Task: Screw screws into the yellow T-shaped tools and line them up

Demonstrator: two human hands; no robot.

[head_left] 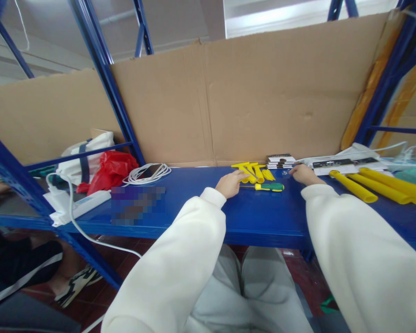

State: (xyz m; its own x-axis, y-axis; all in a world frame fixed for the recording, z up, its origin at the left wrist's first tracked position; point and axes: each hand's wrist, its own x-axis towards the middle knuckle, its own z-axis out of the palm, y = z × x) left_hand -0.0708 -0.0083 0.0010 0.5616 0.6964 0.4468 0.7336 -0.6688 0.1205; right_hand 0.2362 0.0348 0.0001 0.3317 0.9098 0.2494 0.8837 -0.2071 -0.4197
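Note:
On the blue shelf table, my left hand is closed, its fingertips at a yellow T-shaped plastic piece among several similar ones. A thin grey rod lies across these pieces. Just in front lies a screwdriver with a green and yellow handle, its shaft pointing toward my left hand. My right hand reaches down with fingers pinched beside some tiny shiny parts; what the fingertips hold, if anything, is too small to make out. Behind these parts stands a stack of small black-and-white boxes.
Long yellow tubes lie at the right, before flat black-and-white packages. At the left are a coiled white cable, a red plastic bag and a power strip. Cardboard walls the back. Another person's leg shows at the left.

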